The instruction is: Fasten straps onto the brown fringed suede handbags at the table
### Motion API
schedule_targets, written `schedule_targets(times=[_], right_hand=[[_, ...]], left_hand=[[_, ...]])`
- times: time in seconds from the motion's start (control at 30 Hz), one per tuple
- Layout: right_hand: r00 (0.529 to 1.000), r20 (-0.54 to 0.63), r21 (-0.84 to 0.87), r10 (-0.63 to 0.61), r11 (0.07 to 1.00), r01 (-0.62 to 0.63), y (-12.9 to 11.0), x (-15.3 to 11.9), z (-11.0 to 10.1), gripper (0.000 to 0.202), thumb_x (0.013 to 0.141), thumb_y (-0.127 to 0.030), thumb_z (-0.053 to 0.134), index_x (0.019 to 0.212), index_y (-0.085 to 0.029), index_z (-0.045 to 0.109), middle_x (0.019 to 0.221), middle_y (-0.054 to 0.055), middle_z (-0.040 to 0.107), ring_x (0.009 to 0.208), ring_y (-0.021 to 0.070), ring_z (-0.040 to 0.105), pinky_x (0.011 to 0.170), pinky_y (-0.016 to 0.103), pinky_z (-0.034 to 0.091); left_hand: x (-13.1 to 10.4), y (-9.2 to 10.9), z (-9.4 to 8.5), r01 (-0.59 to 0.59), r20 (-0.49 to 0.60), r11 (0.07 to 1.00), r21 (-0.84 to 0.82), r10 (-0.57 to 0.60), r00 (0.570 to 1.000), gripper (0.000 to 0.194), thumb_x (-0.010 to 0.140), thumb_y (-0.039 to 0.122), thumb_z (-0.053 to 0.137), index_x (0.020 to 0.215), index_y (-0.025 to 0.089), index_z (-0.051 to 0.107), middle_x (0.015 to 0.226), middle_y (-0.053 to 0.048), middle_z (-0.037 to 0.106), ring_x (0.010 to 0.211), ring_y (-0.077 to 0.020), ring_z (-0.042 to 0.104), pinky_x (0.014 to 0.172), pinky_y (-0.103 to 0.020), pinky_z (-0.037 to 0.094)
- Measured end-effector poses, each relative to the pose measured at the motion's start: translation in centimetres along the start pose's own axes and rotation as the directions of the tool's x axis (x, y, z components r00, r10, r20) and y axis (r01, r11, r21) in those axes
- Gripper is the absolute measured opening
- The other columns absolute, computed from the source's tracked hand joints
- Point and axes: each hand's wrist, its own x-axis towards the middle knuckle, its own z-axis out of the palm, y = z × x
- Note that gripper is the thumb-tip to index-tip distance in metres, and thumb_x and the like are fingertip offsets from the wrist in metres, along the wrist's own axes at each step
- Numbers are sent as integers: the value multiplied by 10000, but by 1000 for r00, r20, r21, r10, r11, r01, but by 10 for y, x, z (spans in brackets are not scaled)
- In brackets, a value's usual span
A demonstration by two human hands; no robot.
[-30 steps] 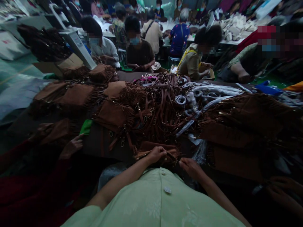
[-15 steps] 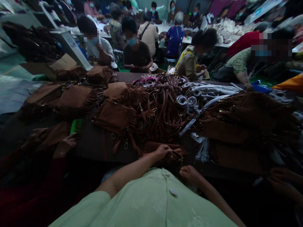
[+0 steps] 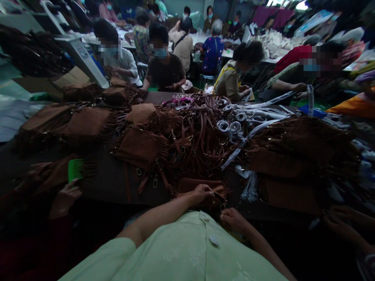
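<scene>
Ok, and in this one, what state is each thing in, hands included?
Left hand: gripping the near bag.
Right hand: fingers curled; hold unclear.
Near bag: lying at the table edge; open or closed unclear.
Green comb: held by a co-worker.
Brown straps: loose, tangled.
Wrapped strips: some coiled, some stretched out.
Fringed bags: piled flat.
Cardboard box: flaps open.

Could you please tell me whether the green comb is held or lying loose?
Held: a co-worker's hand has its fingers at the lower end of the comb.
</scene>
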Motion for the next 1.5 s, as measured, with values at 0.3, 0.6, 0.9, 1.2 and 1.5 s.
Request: schedule_targets(times=[0.3, 0.6, 0.9, 1.2, 1.5], right_hand=[[947, -319, 200, 38, 979, 28, -19, -5, -10, 579, 665, -398, 591, 1185, -180, 460, 557, -49, 574, 469, 123, 517, 443, 223, 391], [992, -115, 642, 42, 766, 42, -48, 2, -7, 484, 527, -395, 766, 940, -166, 659, 861, 71, 659, 725, 167, 627, 736, 332, 493], [810, -562, -173, -167, 981, 83, -54, 30, -12, 354, 804, -468, 435, 703, -204, 650, 814, 61, 634, 755, 189, 573, 704, 296, 431], [882, -467, 55, -68, 993, 105, -44, 62, 3, 314, 756, -452, 516, 638, -210, 678, 669, 37, 675, 684, 207, 612, 627, 277, 423], [893, -450, 183, 5, 979, 87, -36, 70, 4, 364, 780, -387, 470, 564, -152, 644, 576, 20, 630, 602, 145, 566, 560, 218, 363]], left_hand=[[8, 0, -6, -49, -3, 998, 39, 49, 999, 356, 680, 459, 637, 676, 113, 554, 640, -42, 641, 549, -107, 556, 568, -230, 414], [21, -9, -8, -37, 8, 999, 19, 36, 999, 286, 736, 422, 543, 729, 143, 480, 601, -21, 634, 502, -111, 564, 521, -223, 414], [29, -5, -9, 112, -36, 986, 127, -109, 993, 217, 750, 356, 535, 793, 171, 429, 541, 17, 604, 426, -107, 532, 455, -194, 376], [37, 1, -8, 125, -27, 969, 215, -122, 992, 176, 780, 343, 505, 805, 189, 423, 515, 41, 555, 410, -116, 514, 427, -210, 372], [47, -2, -7, 256, 81, 933, 253, -284, 955, 412, 675, 541, 586, 781, 177, 425, 536, 22, 554, 419, -125, 527, 425, -223, 392]])
